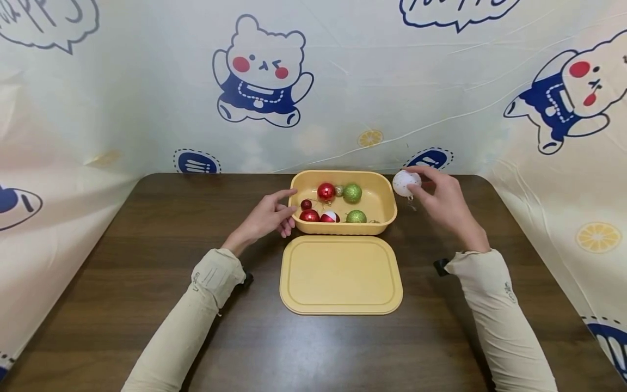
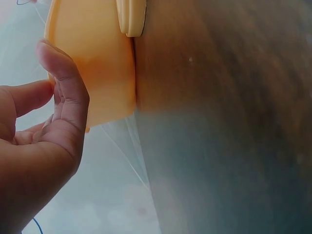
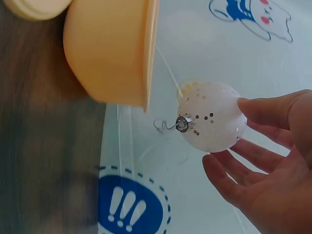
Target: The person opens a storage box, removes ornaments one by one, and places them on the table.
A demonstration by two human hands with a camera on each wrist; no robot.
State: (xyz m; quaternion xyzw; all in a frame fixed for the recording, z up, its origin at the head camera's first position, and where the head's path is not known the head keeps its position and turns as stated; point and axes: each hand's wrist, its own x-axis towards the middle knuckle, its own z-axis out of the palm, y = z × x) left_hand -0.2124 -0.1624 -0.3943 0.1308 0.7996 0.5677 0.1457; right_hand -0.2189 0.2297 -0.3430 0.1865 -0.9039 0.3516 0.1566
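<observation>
My right hand [image 1: 443, 198] pinches a white bauble [image 1: 407, 183] between thumb and fingers, just beyond the right end of the yellow box [image 1: 387, 218]. In the right wrist view the bauble [image 3: 210, 117] shows shiny dots and a silver cap with a wire hook. At the box's left end, my left hand [image 1: 266, 216] touches the rim with loosely extended fingers. Inside the box lie a red bauble [image 1: 326, 191], green glitter baubles [image 1: 352, 193], a small gold bauble [image 1: 339, 190], a small dark red ball [image 1: 306, 204] and a red-and-white ornament [image 1: 330, 216].
A yellow lid [image 1: 341, 275] lies flat on the dark wooden table [image 1: 171, 305], directly in front of the box. Behind the table hangs a printed curtain [image 1: 343, 92], close to the back of the box.
</observation>
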